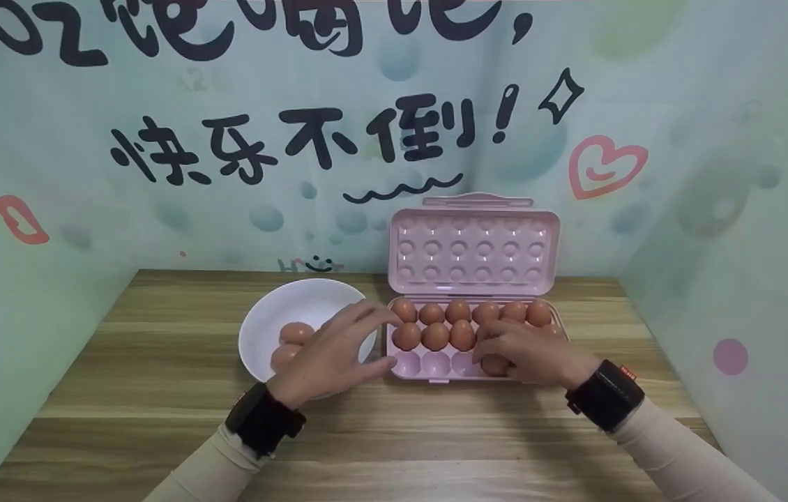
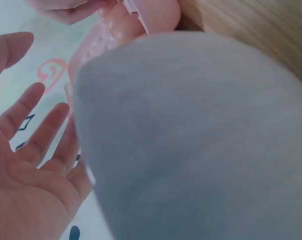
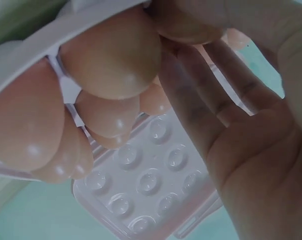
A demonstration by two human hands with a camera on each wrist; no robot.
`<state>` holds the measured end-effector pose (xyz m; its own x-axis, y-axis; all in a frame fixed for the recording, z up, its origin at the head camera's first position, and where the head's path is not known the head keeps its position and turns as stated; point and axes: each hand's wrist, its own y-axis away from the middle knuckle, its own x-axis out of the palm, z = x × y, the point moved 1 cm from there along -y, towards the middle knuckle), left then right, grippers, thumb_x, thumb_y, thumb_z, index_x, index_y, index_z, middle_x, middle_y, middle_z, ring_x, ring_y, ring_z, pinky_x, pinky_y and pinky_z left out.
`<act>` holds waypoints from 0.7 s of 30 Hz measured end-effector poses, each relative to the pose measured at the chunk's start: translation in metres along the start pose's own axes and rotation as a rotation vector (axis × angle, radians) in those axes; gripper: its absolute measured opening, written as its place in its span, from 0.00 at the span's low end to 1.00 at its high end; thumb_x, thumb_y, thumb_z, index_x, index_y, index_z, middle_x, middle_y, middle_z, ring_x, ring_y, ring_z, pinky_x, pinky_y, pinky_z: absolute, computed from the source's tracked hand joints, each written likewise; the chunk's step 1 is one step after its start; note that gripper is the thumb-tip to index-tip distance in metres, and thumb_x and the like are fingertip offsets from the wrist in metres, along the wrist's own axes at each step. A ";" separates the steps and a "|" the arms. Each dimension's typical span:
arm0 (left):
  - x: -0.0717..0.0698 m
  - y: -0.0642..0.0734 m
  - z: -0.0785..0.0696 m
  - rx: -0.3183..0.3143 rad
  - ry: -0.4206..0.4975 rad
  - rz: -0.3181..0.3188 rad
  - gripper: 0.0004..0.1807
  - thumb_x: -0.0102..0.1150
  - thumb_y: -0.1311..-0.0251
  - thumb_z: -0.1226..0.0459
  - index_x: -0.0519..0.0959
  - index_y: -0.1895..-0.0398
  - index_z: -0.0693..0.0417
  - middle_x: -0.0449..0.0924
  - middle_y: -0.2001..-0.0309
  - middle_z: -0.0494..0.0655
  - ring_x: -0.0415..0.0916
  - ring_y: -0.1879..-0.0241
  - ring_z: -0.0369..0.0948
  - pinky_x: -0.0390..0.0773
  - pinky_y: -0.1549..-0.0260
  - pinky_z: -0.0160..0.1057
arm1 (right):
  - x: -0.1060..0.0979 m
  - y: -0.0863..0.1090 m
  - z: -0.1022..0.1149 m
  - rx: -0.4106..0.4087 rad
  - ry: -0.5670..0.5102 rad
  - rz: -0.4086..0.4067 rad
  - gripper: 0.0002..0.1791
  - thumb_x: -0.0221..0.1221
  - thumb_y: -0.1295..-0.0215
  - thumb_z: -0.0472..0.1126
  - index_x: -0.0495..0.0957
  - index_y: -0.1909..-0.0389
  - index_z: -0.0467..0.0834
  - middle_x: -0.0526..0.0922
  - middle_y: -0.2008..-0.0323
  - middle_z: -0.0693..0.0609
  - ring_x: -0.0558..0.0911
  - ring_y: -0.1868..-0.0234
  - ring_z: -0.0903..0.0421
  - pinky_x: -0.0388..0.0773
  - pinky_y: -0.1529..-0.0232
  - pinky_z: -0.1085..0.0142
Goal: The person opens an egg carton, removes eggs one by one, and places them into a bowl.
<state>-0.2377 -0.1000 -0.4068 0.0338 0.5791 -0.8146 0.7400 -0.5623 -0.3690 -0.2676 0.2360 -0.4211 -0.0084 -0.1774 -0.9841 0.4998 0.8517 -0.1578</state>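
A pink egg carton (image 1: 438,381) lies with its lid (image 1: 474,252) raised at the back. Brown eggs fill its back row, and several stand in the middle row. My right hand (image 1: 530,352) pinches an egg (image 1: 495,365) at the front row, thumb on one side and fingers on the other; the right wrist view shows this egg (image 3: 187,24) partly behind the hand. Over the right rim of a white bowl (image 1: 254,317), my left hand (image 1: 331,352) spreads its fingers and holds nothing. Two eggs (image 1: 296,333) show in the bowl, partly covered by that hand.
A wooden table (image 1: 157,390) carries the bowl and carton side by side. Behind them hangs a pale green printed backdrop (image 1: 240,230) with dark lettering. The bowl's underside (image 2: 191,130) blocks much of the left wrist view.
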 end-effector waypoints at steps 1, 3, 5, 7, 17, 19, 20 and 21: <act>0.001 -0.001 -0.001 0.003 0.007 -0.001 0.26 0.74 0.37 0.55 0.79 0.36 0.44 0.77 0.39 0.40 0.73 0.38 0.40 0.75 0.34 0.46 | 0.001 -0.001 0.000 -0.011 -0.002 0.003 0.23 0.67 0.57 0.18 0.88 0.62 0.45 0.80 0.58 0.50 0.80 0.57 0.54 0.80 0.55 0.60; 0.004 -0.003 -0.002 0.007 0.019 -0.002 0.25 0.74 0.37 0.55 0.79 0.37 0.44 0.77 0.39 0.40 0.73 0.38 0.40 0.75 0.34 0.46 | 0.002 -0.002 -0.001 -0.035 -0.011 0.006 0.22 0.64 0.57 0.16 0.86 0.67 0.45 0.79 0.63 0.51 0.77 0.60 0.56 0.77 0.59 0.63; 0.006 -0.005 -0.003 0.001 0.017 0.001 0.25 0.74 0.36 0.55 0.79 0.38 0.44 0.77 0.38 0.40 0.73 0.38 0.40 0.75 0.34 0.45 | 0.003 -0.004 -0.001 -0.057 -0.024 0.012 0.21 0.62 0.58 0.16 0.83 0.72 0.46 0.78 0.67 0.51 0.74 0.63 0.57 0.74 0.63 0.66; 0.008 -0.005 -0.003 -0.006 0.015 0.000 0.25 0.73 0.36 0.55 0.79 0.37 0.44 0.77 0.38 0.40 0.73 0.37 0.41 0.75 0.34 0.46 | 0.002 -0.005 -0.001 -0.064 -0.037 0.024 0.20 0.61 0.57 0.16 0.81 0.75 0.45 0.76 0.69 0.51 0.72 0.65 0.57 0.71 0.64 0.67; 0.015 -0.003 0.000 -0.041 0.017 -0.006 0.25 0.73 0.35 0.54 0.79 0.37 0.45 0.77 0.38 0.41 0.75 0.38 0.42 0.78 0.37 0.48 | 0.003 -0.002 -0.005 -0.036 -0.100 0.039 0.19 0.62 0.56 0.16 0.76 0.77 0.44 0.73 0.72 0.51 0.69 0.67 0.58 0.64 0.66 0.70; 0.016 -0.004 0.000 -0.043 0.022 -0.009 0.25 0.73 0.35 0.54 0.79 0.37 0.45 0.77 0.38 0.41 0.75 0.38 0.43 0.79 0.37 0.48 | 0.001 -0.001 -0.007 -0.043 -0.124 0.010 0.18 0.65 0.56 0.16 0.77 0.76 0.43 0.75 0.71 0.50 0.71 0.67 0.57 0.66 0.65 0.69; 0.016 -0.004 -0.001 -0.044 0.020 -0.010 0.25 0.73 0.35 0.54 0.79 0.36 0.45 0.77 0.38 0.42 0.75 0.38 0.43 0.78 0.37 0.48 | 0.000 0.001 -0.007 -0.042 -0.135 -0.010 0.17 0.67 0.54 0.17 0.79 0.73 0.43 0.78 0.69 0.50 0.74 0.65 0.57 0.70 0.64 0.68; 0.016 -0.004 -0.001 -0.045 0.017 -0.012 0.25 0.73 0.35 0.53 0.79 0.37 0.44 0.77 0.38 0.42 0.75 0.37 0.44 0.78 0.37 0.48 | -0.001 0.002 -0.008 -0.035 -0.146 -0.029 0.16 0.69 0.53 0.19 0.81 0.71 0.42 0.80 0.68 0.50 0.76 0.63 0.56 0.73 0.62 0.66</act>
<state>-0.2395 -0.0876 -0.4183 0.0361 0.5962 -0.8020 0.7699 -0.5283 -0.3581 -0.2732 0.2414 -0.4208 0.1053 -0.2696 -0.9572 0.4704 0.8616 -0.1910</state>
